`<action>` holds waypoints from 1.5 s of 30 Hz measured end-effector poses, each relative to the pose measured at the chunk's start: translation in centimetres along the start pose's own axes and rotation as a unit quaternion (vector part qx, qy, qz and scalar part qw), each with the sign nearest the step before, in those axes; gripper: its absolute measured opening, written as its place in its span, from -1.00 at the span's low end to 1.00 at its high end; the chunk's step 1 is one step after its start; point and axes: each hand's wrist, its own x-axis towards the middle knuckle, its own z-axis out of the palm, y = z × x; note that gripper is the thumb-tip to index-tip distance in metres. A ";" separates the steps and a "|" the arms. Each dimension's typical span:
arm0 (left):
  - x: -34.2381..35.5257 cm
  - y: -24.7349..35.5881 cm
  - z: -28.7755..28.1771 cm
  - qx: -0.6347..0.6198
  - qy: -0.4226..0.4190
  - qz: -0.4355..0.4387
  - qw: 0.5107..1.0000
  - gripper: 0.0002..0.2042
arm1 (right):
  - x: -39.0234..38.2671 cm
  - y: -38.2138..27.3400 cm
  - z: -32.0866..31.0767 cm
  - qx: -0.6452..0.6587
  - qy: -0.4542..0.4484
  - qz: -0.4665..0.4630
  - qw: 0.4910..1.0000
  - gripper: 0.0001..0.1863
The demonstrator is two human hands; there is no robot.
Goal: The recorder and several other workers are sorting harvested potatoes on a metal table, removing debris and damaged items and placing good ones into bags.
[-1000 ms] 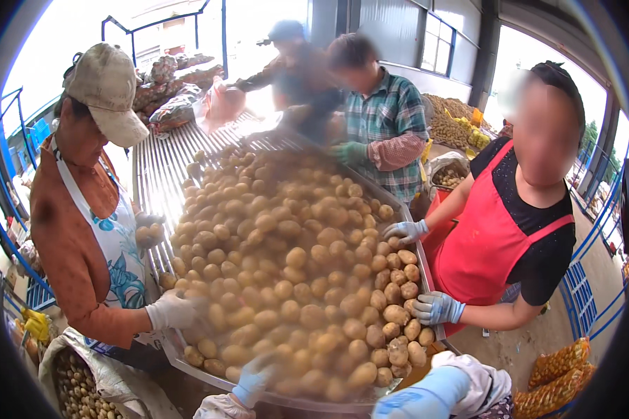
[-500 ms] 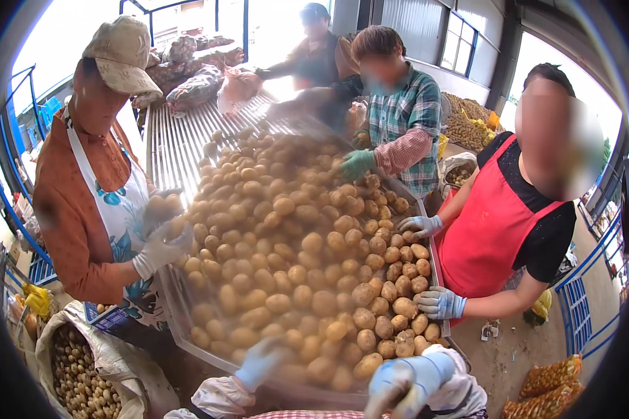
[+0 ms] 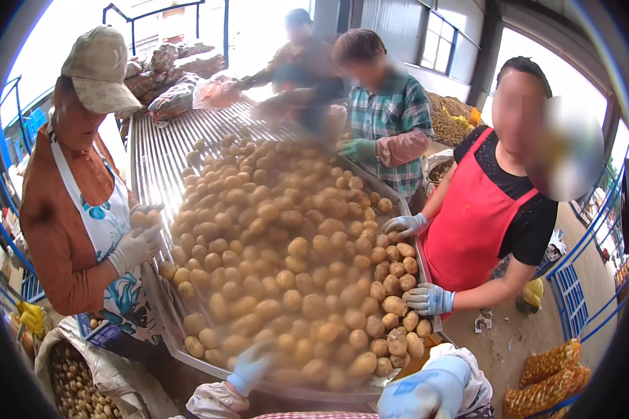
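Observation:
A steel sorting tray (image 3: 155, 311) with a slatted deck is piled with potatoes (image 3: 297, 248); haze blurs much of the pile. My left hand (image 3: 250, 366), in a light blue glove, reaches over the near rim to the potatoes, fingers apart and slightly blurred. At the lower right, outside the pile, my right hand (image 3: 426, 387) has its gloved back upward; its fingers are smeared at the frame's bottom, so any grip is unclear.
A capped worker (image 3: 63, 216) at left holds potatoes. A red-aproned worker (image 3: 475, 230) rests hands along the right rim. Two more workers stand behind, one in plaid (image 3: 391, 126). Sacks (image 3: 182, 77), an open potato sack (image 3: 84, 384), mesh bags (image 3: 545, 370) and blue railings surround us.
The capped worker's lower hand has risen from the pile toward the apron. The plaid worker's green glove reached into the potatoes, then drew back slightly. My view has shifted a little.

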 end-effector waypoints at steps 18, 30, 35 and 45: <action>1.9 4.5 3.4 0.426 -0.035 0.168 0.888 -0.46 | -15.9 17.4 6.6 0.256 0.553 -0.031 0.793 -0.66; 8.5 2.8 12.3 0.703 -0.081 0.183 0.682 -0.26 | -14.9 24.3 11.5 0.175 0.848 0.078 0.494 -0.60; 13.7 0.2 13.9 0.735 -0.008 0.061 0.675 -0.12 | -17.7 26.3 12.2 0.120 0.835 0.110 0.525 -0.71; 6.5 1.9 6.3 0.428 0.016 0.225 0.875 -0.72 | -13.8 24.6 4.8 -0.480 0.720 0.208 0.455 -0.58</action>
